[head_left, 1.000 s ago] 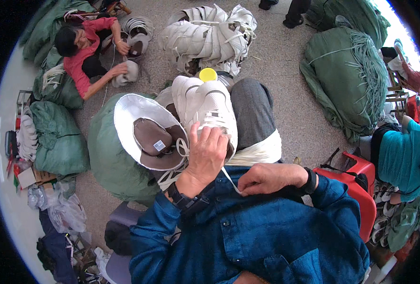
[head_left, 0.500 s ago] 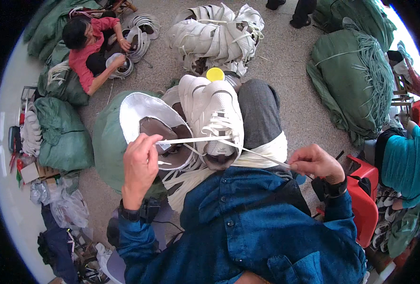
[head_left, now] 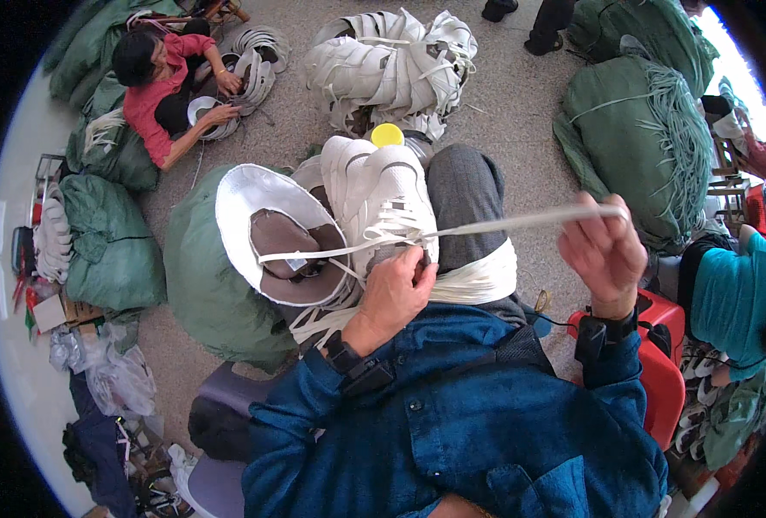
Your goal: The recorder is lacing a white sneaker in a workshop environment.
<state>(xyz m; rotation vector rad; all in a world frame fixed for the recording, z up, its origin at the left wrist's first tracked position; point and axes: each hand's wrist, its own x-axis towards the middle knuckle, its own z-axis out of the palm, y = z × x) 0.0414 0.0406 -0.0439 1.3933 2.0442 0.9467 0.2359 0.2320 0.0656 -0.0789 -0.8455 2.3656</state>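
Note:
A white sneaker upper, one of several stacked together, lies across my lap with its lace threaded in crossing rows. My left hand is closed at the upper's near opening, thumb and fingers against its edge; the fingertips are partly hidden. My right hand, raised to the right, pinches one end of the white shoelace, which runs taut and slightly blurred from the upper. The other lace end hangs left over a wide-open upper with white lining and brown inside. A bundle of white laces is draped across my right thigh.
A yellow lid shows behind the upper. Beyond it sits a pile of white uppers. A co-worker handles uppers at far left. Green sacks stand on both sides. A red stool is at my right.
My left hand has let go of its lace end and moved right onto the upper. My right hand has risen, drawing a longer length of lace out to the right.

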